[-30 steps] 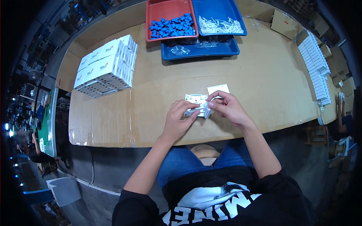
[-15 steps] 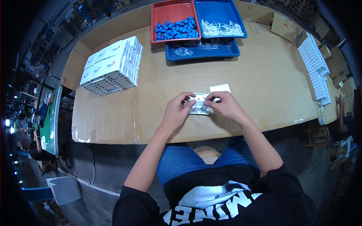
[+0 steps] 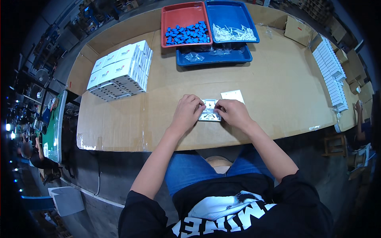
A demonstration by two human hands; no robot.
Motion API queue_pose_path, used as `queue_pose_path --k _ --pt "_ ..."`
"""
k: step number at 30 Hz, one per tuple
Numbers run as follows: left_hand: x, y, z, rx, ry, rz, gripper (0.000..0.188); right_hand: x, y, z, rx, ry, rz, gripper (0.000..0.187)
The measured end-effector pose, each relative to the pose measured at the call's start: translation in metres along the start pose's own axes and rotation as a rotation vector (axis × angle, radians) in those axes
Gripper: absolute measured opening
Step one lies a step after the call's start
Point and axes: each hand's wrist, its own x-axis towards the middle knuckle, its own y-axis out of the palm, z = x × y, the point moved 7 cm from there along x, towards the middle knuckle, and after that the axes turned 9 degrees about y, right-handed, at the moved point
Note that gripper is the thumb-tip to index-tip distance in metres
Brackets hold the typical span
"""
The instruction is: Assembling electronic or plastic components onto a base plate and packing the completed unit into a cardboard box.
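Note:
A shallow white square plastic housing (image 3: 209, 117) lies on the cardboard tabletop in front of me. Small dark bits show inside its near half. Across its middle stretches something clear and crinkled, which looks like a small plastic bag (image 3: 209, 110). My left hand (image 3: 188, 111) pinches this at the left side, thumb and fingers together. From the right, my right hand (image 3: 233, 112) has its thumb and forefinger closed at the other end; its fingertips partly hide the housing's edge. Just beyond the right hand, a flat white cover plate (image 3: 233, 95) lies on the table.
Stacked white boxes (image 3: 115, 71) stand at the left. At the back are a red tray (image 3: 182, 14) of blue pieces, a blue tray (image 3: 228, 16) of white plugs and a lower blue tray (image 3: 214, 60) with clear plastic. White units (image 3: 329, 71) line the right edge.
Both hands stay at the housing with small finger shifts. The right fingers have curled down closer to it, and the clear piece lies a little differently. The view has shifted slightly.

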Motion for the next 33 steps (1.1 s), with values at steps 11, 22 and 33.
queue_pose_path --k 11,22,33 --pt "-0.001 0.003 -0.012 0.058 0.091 0.02 0.018 0.003 -0.006 0.019 -0.242 -0.109 -0.051 0.009" --pt "-0.028 0.003 -0.049 0.139 0.278 0.029 0.023 0.0 -0.007 0.016 -0.398 -0.116 0.159 0.015" --pt "-0.037 0.006 -0.052 0.13 0.298 0.019 0.029 -0.015 -0.007 0.014 -0.323 -0.214 0.135 0.013"
